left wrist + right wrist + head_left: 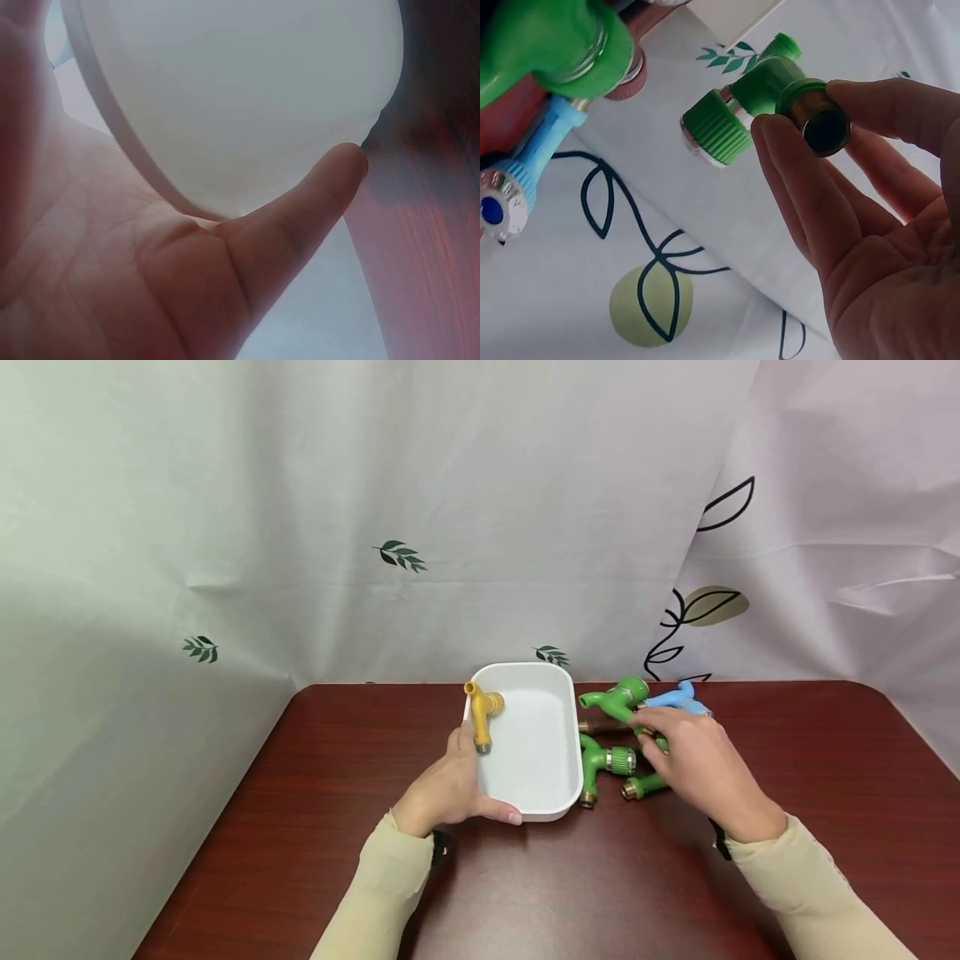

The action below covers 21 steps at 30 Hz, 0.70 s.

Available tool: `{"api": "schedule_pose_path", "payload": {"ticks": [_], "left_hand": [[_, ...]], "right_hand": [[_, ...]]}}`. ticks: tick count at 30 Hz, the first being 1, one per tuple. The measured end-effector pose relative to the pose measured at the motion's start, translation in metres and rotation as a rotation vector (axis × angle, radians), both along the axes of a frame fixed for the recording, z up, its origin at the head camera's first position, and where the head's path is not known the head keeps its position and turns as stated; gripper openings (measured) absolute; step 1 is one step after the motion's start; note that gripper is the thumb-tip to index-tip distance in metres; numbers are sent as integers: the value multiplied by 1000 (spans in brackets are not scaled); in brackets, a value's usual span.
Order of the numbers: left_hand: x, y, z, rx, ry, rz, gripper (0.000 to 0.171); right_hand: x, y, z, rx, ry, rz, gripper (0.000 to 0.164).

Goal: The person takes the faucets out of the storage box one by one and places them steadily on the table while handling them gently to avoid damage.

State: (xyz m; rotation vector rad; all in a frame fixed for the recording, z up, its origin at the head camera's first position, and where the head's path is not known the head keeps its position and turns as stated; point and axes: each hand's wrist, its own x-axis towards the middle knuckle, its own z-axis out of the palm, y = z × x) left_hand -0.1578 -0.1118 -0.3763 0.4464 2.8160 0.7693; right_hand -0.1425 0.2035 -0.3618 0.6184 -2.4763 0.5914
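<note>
My left hand grips the near-left corner of a white rectangular tray, thumb laid along its near wall. The left wrist view shows that thumb against the tray's outside; the other fingers are mostly out of sight there. Inside the tray, a yellow tap leans at the left wall. To the right of the tray, my right hand pinches a green tap by its brass threaded end. In the right wrist view this tap is raised, its ribbed collar pointing away from the fingers.
Beside the tray's right wall lies another green tap. A further green tap is partly hidden under my right hand. Behind that hand lies a blue tap. A white leaf-print curtain hangs behind the dark red-brown table.
</note>
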Motion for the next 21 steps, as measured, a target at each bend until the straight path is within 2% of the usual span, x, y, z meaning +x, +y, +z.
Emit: {"api": "schedule_pose_path", "payload": {"ticks": [8,14,21], "left_hand": [[0,0,0,-3,-3,9,148],[-1,0,0,-5,-10,12,148],[-1,0,0,-1,-18,9,146]], "right_hand": [[2,11,-1,-12,-31,-77,26],[4,17,-3,-12,-75,-115,24],[4,26,-3,-7,-78,-143,24]]}}
